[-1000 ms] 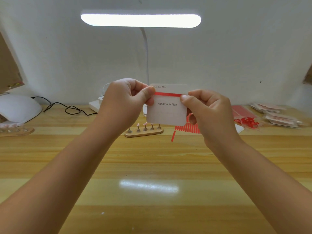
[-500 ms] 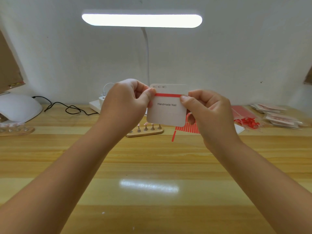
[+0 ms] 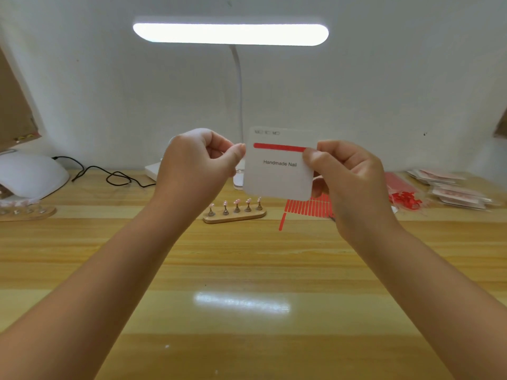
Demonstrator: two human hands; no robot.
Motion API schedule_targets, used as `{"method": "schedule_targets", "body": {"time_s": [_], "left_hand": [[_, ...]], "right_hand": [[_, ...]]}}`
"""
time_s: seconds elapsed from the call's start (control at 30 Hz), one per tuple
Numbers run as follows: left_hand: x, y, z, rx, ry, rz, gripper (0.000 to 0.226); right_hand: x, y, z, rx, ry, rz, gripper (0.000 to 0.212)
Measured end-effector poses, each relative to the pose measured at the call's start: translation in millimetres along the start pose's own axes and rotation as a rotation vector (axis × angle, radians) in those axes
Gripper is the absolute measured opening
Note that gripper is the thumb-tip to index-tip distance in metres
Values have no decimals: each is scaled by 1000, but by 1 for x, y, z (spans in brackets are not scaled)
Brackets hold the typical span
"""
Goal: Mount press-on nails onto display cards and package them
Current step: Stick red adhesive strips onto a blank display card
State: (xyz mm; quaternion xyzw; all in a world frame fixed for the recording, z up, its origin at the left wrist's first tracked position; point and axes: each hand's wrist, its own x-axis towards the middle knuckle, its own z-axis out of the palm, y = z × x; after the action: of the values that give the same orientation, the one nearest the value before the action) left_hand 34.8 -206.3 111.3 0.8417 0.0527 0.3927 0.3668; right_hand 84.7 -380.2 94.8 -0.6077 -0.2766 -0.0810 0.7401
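A white display card (image 3: 277,179) printed "Handmade Nail" is held upright above the desk. A red adhesive strip (image 3: 278,146) runs across its upper part. My right hand (image 3: 354,182) pinches the card's right edge, with the thumb on the strip's right end. My left hand (image 3: 197,165) is curled just left of the card, its thumb tip close to the card's left edge, and nothing shows in its grip. Below the card, a small wooden stand (image 3: 234,213) carries several pink press-on nails on pegs.
A sheet of red strips (image 3: 307,208) lies behind my right hand, with one loose strip (image 3: 281,220) beside it. Packaged cards (image 3: 458,193) and red scraps (image 3: 403,198) lie at the right. At the left are a white nail lamp (image 3: 30,174), a second stand (image 3: 24,212) and a cable (image 3: 109,176). A desk lamp (image 3: 230,34) hangs overhead.
My left thumb has slid off the red strip's left end to just beyond the card's edge, so that end now shows. The right hand keeps its pinch.
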Motion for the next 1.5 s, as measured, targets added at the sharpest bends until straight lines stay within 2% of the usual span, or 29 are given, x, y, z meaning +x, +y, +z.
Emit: {"method": "schedule_targets", "body": {"time_s": [0.13,0.23,0.3,0.33,0.4,0.47,0.53,0.6,0.77,0.93,1.13,1.3,1.37,1.5], "left_hand": [[4,-3,3,-320,-11,-224,22],[1,3,9,-571,-239,-423,36],[-7,4,17,-587,-367,-423,46],[-11,3,21,-601,-378,-404,46],[-17,2,27,-664,-335,-384,37],[-20,0,31,-706,-294,-377,30],[-21,0,34,-707,-282,-347,32],[-23,0,37,-698,-292,-319,35],[-22,-5,37,-747,-338,-318,20],[-15,-13,31,-752,-464,-325,12],[-4,-25,20,-763,-666,-429,20],[2,-31,11,-836,-772,-484,31],[0,-30,13,-815,-743,-481,25],[-11,-27,33,-561,-553,-331,18]], "right_hand": [[3,3,-1,-57,37,-6,39],[2,7,0,-83,3,-1,32],[1,11,0,-100,-43,12,28],[0,13,0,-106,-68,21,29],[0,17,0,-102,-95,50,34],[1,20,-1,-91,-113,85,30],[2,23,-2,-104,-135,103,20],[2,25,-2,-123,-145,97,23],[3,24,-5,-115,-158,69,28],[8,26,-11,-157,-196,105,30],[12,32,-19,-164,-303,184,16],[13,36,-20,-133,-377,229,17],[13,37,-20,-124,-365,241,19],[11,43,-18,-148,-269,223,16]]}}
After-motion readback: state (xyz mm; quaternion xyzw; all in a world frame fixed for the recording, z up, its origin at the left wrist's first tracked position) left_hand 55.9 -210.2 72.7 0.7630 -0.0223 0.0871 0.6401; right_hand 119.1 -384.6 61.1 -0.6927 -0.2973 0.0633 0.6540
